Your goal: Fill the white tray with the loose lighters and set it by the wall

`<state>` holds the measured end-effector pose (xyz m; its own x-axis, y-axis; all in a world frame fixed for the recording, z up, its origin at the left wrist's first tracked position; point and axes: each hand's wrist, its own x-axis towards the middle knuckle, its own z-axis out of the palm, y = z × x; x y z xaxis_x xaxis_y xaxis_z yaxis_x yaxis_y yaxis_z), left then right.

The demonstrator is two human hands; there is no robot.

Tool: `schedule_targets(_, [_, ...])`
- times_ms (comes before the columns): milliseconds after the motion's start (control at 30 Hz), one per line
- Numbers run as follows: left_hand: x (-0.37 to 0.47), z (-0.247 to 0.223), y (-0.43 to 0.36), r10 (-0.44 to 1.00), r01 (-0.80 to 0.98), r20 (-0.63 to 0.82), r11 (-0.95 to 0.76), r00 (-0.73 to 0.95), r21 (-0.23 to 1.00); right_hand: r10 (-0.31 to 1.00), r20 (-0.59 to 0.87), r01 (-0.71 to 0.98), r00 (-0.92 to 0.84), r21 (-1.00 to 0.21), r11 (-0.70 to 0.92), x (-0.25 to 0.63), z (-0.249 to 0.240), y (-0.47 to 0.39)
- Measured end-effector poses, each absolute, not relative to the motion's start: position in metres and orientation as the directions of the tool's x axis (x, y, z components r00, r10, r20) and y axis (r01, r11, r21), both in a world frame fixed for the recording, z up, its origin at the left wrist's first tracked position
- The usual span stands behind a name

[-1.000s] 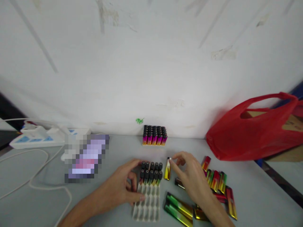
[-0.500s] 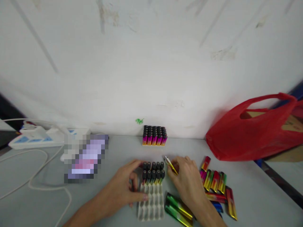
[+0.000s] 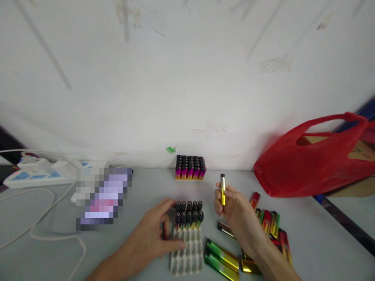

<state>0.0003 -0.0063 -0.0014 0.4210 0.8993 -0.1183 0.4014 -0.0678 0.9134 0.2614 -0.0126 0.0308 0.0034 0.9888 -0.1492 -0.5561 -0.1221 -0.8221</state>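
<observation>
My left hand [image 3: 154, 230] steadies the pale moulded tray [image 3: 187, 267] from its left side, with the thumb on its cells and the forefinger by its far corner. Two rows of black-topped lighters [image 3: 190, 216] stand upright in the tray's far end; the nearer cells hold nothing. My right hand [image 3: 234, 203] is raised right of the tray, fingers closed round one lighter [image 3: 223, 191] with a black end and a gold body, held upright. Loose green-and-gold lighters [image 3: 222, 253] lie right of the tray, and a silvery one [image 3: 226, 228] lies under my right wrist.
Against the wall stands a full block of pink-and-orange lighters [image 3: 190, 171]. More loose lighters [image 3: 274, 224] lie to the right, near a red bag [image 3: 304, 168]. On the left are a blurred-out phone [image 3: 105, 195], a power strip [image 3: 43, 177] and white cables [image 3: 55, 236].
My right hand has lifted away from the table and moved slightly right, turning the lighter from slanted to upright. My left hand stays at the tray.
</observation>
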Motion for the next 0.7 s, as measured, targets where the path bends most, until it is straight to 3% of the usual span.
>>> schedule_targets(133, [0.0010, 0.0007, -0.0059, 0.896, 0.414, -0.135, -0.058, 0.422, 0.908, 0.959, -0.255, -0.630, -0.125, -0.726, -0.275, 0.2614, 0.0309, -0.0149])
schedule_targets(267, [0.0020, 0.0015, -0.0064, 0.901, 0.412, -0.128, -0.061, 0.414, 0.909, 0.934, -0.203, -0.651, -0.293, -0.673, -0.351, 0.2606, 0.0294, -0.0140])
schedule_targets(400, [0.0012, -0.0005, -0.0064, 0.899, 0.420, -0.114, -0.083, 0.423, 0.903, 0.922, -0.156, -0.614, -0.355, -0.704, -0.355, 0.2577, 0.0279, -0.0149])
schedule_targets(700, [-0.0005, -0.0023, -0.0057, 0.892, 0.410, -0.111, -0.089, 0.438, 0.908, 0.890, -0.196, -0.533, -0.413, -0.740, -0.410, 0.2529, 0.0246, -0.0222])
